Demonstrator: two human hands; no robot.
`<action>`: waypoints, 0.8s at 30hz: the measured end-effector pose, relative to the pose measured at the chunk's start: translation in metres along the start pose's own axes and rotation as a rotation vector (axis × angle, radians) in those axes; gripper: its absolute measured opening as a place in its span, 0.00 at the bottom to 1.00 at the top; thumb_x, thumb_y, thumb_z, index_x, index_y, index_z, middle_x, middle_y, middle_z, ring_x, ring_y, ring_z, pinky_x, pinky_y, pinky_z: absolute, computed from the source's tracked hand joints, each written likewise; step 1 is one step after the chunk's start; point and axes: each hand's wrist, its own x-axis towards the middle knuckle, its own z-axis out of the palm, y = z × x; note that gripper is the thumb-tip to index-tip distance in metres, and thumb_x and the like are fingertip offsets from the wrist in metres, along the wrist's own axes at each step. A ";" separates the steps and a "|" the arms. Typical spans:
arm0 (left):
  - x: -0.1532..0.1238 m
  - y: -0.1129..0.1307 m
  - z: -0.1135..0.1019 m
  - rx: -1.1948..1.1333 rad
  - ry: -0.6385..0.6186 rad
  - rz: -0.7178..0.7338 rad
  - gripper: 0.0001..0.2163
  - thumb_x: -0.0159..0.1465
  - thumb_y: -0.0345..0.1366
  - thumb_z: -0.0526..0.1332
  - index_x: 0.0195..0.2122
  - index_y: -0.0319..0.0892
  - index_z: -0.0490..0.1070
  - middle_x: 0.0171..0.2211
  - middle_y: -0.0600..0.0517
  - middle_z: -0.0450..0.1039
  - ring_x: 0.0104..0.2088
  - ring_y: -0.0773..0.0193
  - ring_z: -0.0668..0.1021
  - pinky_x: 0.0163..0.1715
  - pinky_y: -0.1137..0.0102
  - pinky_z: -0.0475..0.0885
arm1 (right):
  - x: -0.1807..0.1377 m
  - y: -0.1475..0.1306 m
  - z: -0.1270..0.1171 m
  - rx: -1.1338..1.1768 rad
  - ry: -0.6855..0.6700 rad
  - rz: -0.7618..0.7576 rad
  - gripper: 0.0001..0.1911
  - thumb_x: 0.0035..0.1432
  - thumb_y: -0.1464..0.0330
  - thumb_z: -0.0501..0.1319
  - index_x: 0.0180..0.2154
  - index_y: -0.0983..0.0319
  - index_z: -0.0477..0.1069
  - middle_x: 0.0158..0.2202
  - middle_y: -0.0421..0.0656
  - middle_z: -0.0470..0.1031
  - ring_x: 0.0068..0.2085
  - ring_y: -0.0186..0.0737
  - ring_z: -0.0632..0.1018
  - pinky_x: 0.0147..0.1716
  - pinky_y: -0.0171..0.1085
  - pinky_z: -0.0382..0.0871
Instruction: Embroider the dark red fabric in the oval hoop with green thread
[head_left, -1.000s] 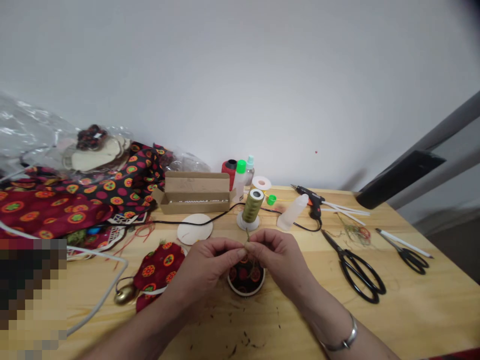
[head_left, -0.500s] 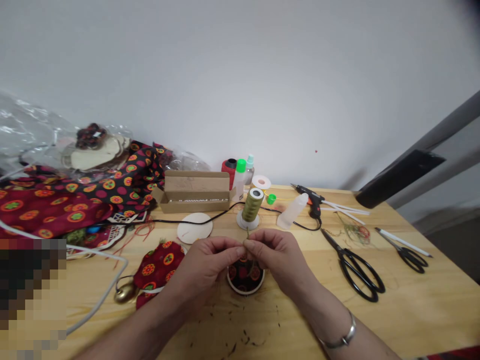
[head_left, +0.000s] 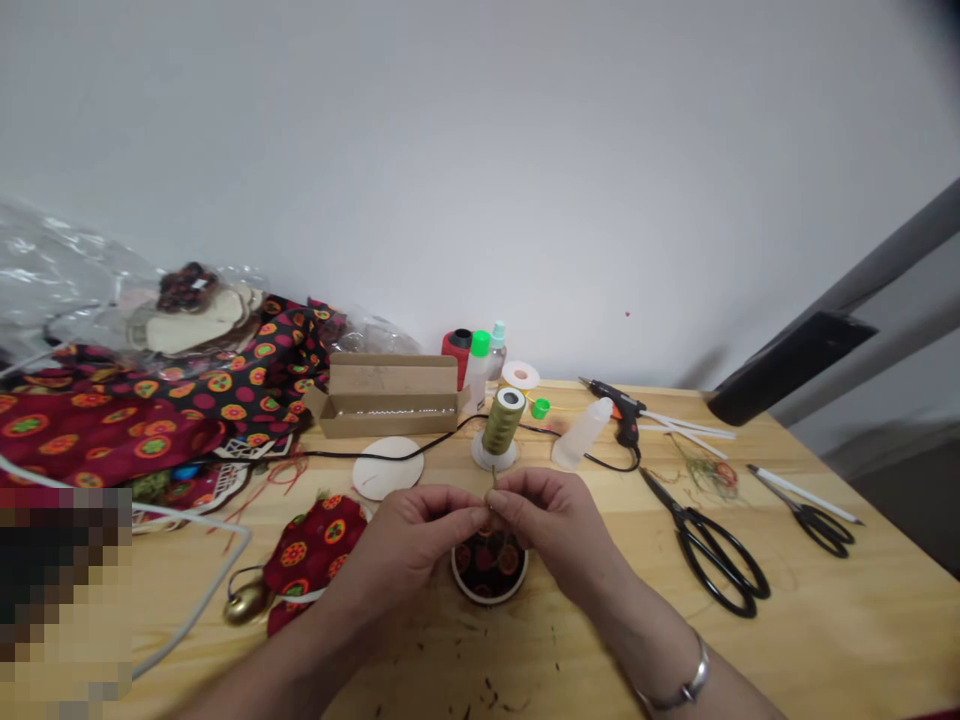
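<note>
Left hand and right hand with their fingertips meeting over the worktable. We see the thumb and index finger of each hand pinched closed on 1 short stretch of olive thread, whose end rises just above the right fingertips; the exact grip of the left tips is partly hidden. Directly beneath the fingers, we find a round, dark patterned piece with a pale rim, its upper edge covered by them. Just beyond the fingertips stands 1 olive spool on a white base, and to its right, farther from the fingers, 1 translucent bottle tilts. We note 1 pale disc beyond the left fingers, crossed by a black cord, and an open cardboard box farther off. Left of the fingers, partly behind the left hand and forearm, lies a red patterned piece, with a brass bell beside it. Well to the right of the fingers, we observe 2 scissors, 1 large and 1 smaller.
</note>
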 end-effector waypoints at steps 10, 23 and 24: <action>-0.002 0.004 0.000 0.053 -0.043 0.002 0.04 0.50 0.34 0.66 0.22 0.39 0.78 0.18 0.54 0.75 0.19 0.72 0.71 0.23 0.78 0.65 | -0.002 0.001 0.003 -0.076 0.067 -0.090 0.08 0.45 0.67 0.61 0.21 0.65 0.66 0.15 0.34 0.63 0.17 0.27 0.62 0.15 0.29 0.57; 0.001 0.003 0.001 -0.103 -0.007 -0.033 0.06 0.46 0.35 0.68 0.21 0.37 0.76 0.18 0.52 0.75 0.21 0.68 0.74 0.25 0.75 0.67 | 0.000 -0.002 -0.015 -0.469 -0.069 -0.371 0.07 0.55 0.69 0.57 0.34 0.62 0.74 0.31 0.41 0.74 0.34 0.35 0.73 0.34 0.33 0.65; 0.002 0.002 0.000 -0.109 0.009 -0.024 0.06 0.46 0.35 0.68 0.21 0.37 0.76 0.18 0.53 0.74 0.21 0.68 0.74 0.25 0.75 0.67 | 0.000 -0.004 -0.017 -0.522 -0.081 -0.406 0.07 0.55 0.70 0.57 0.34 0.61 0.74 0.32 0.41 0.74 0.34 0.35 0.73 0.35 0.33 0.65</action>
